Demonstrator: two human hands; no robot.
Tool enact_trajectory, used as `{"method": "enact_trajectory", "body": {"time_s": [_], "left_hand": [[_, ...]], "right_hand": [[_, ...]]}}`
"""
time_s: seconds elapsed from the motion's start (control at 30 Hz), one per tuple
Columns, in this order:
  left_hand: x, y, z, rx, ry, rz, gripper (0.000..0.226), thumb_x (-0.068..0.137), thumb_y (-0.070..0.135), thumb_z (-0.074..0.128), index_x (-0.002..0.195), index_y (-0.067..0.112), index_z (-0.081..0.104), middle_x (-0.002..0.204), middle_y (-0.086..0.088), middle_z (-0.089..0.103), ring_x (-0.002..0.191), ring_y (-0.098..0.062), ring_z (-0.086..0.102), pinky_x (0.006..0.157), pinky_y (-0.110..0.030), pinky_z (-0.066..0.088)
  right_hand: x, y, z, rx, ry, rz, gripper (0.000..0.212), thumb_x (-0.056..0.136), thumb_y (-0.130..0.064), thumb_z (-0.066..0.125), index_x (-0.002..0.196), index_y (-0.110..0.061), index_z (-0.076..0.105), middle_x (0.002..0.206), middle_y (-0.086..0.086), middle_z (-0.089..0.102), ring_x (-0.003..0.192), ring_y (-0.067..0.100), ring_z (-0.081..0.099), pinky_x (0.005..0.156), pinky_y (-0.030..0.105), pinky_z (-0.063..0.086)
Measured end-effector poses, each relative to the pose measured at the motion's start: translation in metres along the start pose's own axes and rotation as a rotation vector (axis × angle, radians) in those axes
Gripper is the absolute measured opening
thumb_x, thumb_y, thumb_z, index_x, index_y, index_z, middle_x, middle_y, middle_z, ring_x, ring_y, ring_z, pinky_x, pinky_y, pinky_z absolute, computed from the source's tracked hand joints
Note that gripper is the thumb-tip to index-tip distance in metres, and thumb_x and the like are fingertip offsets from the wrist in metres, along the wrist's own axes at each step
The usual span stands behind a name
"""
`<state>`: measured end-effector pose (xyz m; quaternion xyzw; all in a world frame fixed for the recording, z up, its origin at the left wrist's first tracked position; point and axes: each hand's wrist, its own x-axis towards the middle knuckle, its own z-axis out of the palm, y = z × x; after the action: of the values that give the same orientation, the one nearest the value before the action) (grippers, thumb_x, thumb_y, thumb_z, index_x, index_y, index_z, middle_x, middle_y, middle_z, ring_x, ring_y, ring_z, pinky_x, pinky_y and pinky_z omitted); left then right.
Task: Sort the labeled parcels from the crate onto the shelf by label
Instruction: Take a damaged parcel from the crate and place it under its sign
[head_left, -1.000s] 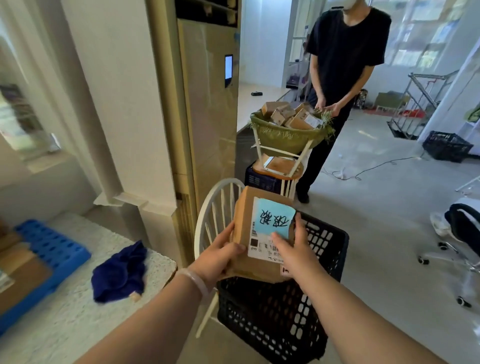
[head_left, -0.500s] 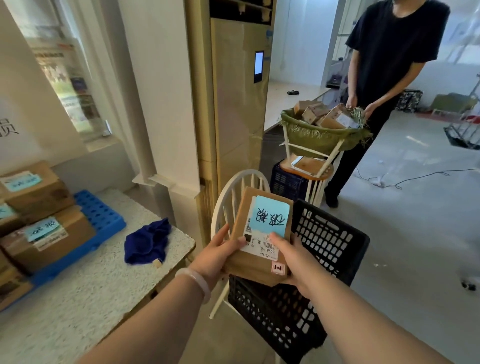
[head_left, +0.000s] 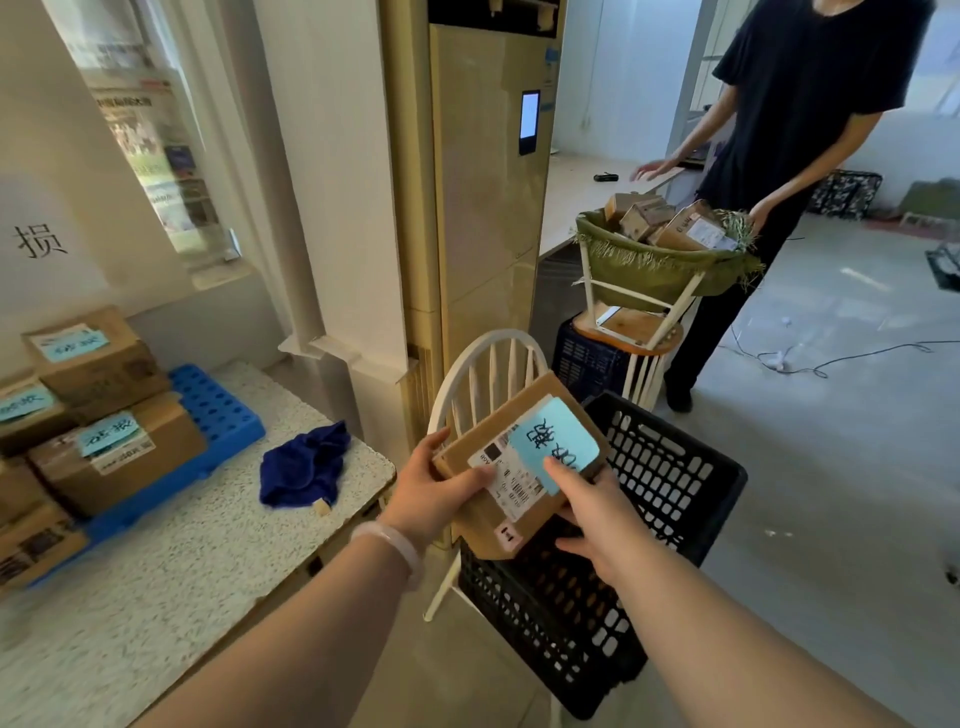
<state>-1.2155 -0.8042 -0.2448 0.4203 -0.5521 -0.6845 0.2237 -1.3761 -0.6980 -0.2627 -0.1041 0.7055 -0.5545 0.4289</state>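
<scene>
Over crate (head_left: 675, 470), both hands (head_left: 434, 493) (head_left: 597, 512) apparently grip tilted parcel (head_left: 470, 441).

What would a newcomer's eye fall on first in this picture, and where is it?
At the centre, the left hand and right hand hold a cardboard parcel with a light-blue handwritten label above a black crate. At left, blue-labelled boxes are stacked on a blue pallet on the speckled counter, near a dark blue cloth.

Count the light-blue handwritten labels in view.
4. One on the held parcel; three at left: on the top box, the left-edge box, the lower front box. More may be hidden beyond the frame edge.
</scene>
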Motion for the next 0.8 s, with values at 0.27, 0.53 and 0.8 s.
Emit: {"method": "enact_trajectory", "body": {"time_s": [0.27,0.53,0.8], "left_hand": [[0.006,0.021,-0.040,0.224,-0.206,-0.091,0.089,0.072,0.019,0.084,0.143,0.042,0.035,0.122,-0.008,0.065,0.103,-0.030,0.069,0.091,-0.052,0.056],[0.002,0.014,-0.045,-0.052,-0.003,-0.016,0.099,0.073,0.044,0.078,0.153,0.041,0.020,0.138,0.000,0.052,0.116,-0.025,0.062,0.091,-0.045,0.054],[-0.020,-0.027,-0.044,-0.152,0.157,0.000,0.132,0.062,0.051,0.084,0.151,0.047,-0.014,0.161,0.004,0.022,0.142,-0.029,0.033,0.102,-0.059,0.042]], "right_hand": [[0.004,0.009,-0.019,-0.126,-0.108,0.045,0.082,0.082,-0.046,0.074,0.151,-0.034,0.030,0.120,0.001,0.067,0.118,0.024,0.056,0.110,0.051,0.036],[0.006,0.013,-0.009,-0.018,-0.171,0.108,0.060,0.083,-0.055,0.069,0.134,-0.029,0.052,0.117,0.001,0.070,0.114,0.026,0.059,0.094,0.048,0.048],[0.001,0.013,0.052,0.074,-0.101,0.171,0.073,0.080,-0.061,0.069,0.138,-0.026,0.042,0.124,0.007,0.059,0.112,0.031,0.057,0.088,0.049,0.053]]}}
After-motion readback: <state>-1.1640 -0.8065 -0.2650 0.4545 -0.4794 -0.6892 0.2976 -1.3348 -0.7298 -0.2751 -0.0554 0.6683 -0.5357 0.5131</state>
